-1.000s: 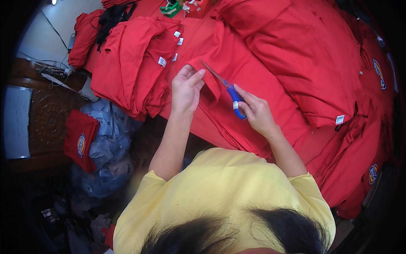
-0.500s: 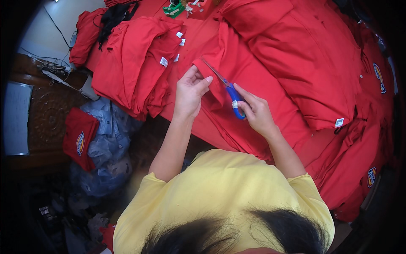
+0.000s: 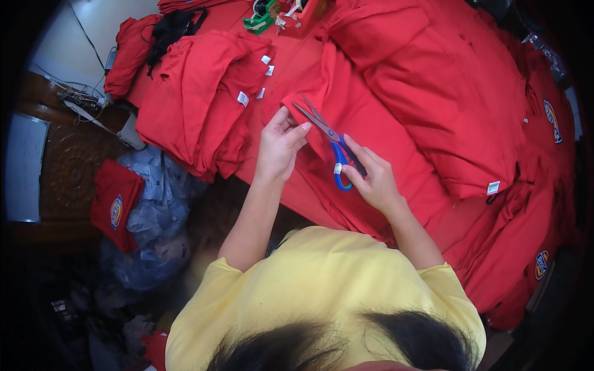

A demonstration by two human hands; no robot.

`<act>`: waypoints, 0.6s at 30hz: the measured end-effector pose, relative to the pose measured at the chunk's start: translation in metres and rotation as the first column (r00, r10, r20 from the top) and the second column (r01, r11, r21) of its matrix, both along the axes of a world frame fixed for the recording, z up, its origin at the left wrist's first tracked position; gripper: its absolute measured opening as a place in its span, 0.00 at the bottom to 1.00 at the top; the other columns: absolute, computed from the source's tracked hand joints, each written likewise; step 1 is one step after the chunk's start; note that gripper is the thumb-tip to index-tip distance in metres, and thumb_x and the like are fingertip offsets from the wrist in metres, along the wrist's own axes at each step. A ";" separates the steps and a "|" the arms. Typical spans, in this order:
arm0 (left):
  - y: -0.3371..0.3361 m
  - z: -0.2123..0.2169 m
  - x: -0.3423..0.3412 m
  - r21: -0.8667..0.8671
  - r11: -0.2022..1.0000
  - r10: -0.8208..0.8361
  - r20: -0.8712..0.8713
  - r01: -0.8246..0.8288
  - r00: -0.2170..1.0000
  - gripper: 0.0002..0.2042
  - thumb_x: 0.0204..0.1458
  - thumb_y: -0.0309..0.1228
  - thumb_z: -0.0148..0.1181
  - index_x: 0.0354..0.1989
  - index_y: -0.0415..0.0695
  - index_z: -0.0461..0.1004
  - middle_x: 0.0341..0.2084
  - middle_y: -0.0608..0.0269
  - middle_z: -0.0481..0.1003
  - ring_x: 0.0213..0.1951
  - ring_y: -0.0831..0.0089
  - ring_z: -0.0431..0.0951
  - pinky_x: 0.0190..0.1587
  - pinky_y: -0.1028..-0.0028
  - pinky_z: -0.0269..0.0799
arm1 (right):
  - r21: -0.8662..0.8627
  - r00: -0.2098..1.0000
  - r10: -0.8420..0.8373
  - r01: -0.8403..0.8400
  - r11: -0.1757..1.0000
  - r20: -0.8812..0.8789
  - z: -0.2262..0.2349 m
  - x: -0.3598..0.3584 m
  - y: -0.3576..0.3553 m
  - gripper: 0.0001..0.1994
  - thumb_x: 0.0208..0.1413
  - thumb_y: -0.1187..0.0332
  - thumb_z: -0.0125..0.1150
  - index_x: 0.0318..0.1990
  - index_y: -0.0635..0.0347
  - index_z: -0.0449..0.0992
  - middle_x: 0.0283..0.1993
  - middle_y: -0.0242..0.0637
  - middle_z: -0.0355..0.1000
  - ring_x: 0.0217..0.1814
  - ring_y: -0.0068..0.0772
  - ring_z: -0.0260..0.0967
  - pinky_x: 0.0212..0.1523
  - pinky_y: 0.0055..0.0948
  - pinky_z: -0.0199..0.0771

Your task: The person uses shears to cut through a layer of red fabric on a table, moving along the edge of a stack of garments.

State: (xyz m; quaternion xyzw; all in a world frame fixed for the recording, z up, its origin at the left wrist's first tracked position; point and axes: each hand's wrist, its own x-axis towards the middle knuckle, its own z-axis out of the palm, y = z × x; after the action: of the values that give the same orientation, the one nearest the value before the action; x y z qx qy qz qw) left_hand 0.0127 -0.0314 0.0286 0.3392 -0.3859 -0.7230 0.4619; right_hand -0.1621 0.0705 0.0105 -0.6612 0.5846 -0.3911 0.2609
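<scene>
My left hand (image 3: 279,147) pinches the edge of a red garment (image 3: 365,105) between thumb and fingers, lifting it a little off the table. In my right hand (image 3: 376,180) is a pair of blue-handled scissors (image 3: 335,135), with thumb and fingers at the handles. The blades stand slightly apart and point up and left, their tips close to the fabric edge just beyond my left fingertips. Whether the blades touch the cloth I cannot tell.
A stack of folded red garments (image 3: 192,99) with white tags lies to the left. A green tape dispenser (image 3: 260,23) and a red box (image 3: 303,21) sit at the far side. More red garments (image 3: 507,235) lie right. Clear plastic bags (image 3: 151,216) hold a folded red garment at lower left.
The scissor blades have opened from nearly closed, and the handles have spread. My right hand has shifted slightly down; my left keeps its pinch on the garment. The view has shifted slightly.
</scene>
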 end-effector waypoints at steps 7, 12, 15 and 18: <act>0.006 0.000 -0.003 -0.034 0.999 -0.001 0.012 0.002 1.000 0.18 0.50 0.16 0.54 0.51 0.37 0.68 0.39 0.62 0.74 0.40 0.77 0.75 0.42 0.77 0.73 | -0.056 0.998 0.013 -0.016 0.998 -0.059 -0.002 0.000 -0.005 0.27 0.53 0.68 0.57 0.60 0.64 0.61 0.36 0.45 0.68 0.36 0.45 0.68 0.35 0.36 0.69; 0.006 -0.001 -0.001 -0.052 0.997 -0.061 0.037 0.063 0.997 0.20 0.49 0.17 0.57 0.52 0.42 0.68 0.38 0.68 0.73 0.40 0.81 0.73 0.43 0.79 0.70 | -0.041 1.000 0.026 -0.026 0.999 0.002 0.001 -0.002 -0.004 0.26 0.54 0.69 0.56 0.60 0.63 0.61 0.35 0.46 0.68 0.36 0.45 0.68 0.35 0.36 0.68; 0.007 0.001 -0.001 -0.070 0.995 -0.067 0.056 0.071 0.996 0.20 0.48 0.16 0.57 0.52 0.41 0.68 0.39 0.68 0.73 0.40 0.82 0.73 0.42 0.80 0.70 | -0.023 1.000 0.026 -0.026 0.999 0.004 0.002 -0.004 -0.004 0.25 0.54 0.69 0.55 0.60 0.62 0.61 0.35 0.46 0.68 0.36 0.45 0.67 0.36 0.36 0.68; 0.007 0.000 -0.002 -0.095 0.993 -0.058 0.074 0.065 0.996 0.21 0.48 0.16 0.57 0.52 0.41 0.67 0.39 0.68 0.73 0.39 0.82 0.73 0.42 0.81 0.70 | 0.002 0.999 0.011 -0.011 1.000 0.034 0.001 -0.005 -0.004 0.24 0.54 0.71 0.54 0.60 0.62 0.62 0.34 0.47 0.68 0.34 0.44 0.68 0.36 0.34 0.68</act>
State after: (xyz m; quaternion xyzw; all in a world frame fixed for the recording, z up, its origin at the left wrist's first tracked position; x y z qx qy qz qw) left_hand 0.0106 -0.0246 0.0290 0.3298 -0.4471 -0.7046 0.4415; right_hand -0.1667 0.0667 0.0112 -0.6573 0.5771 -0.4000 0.2737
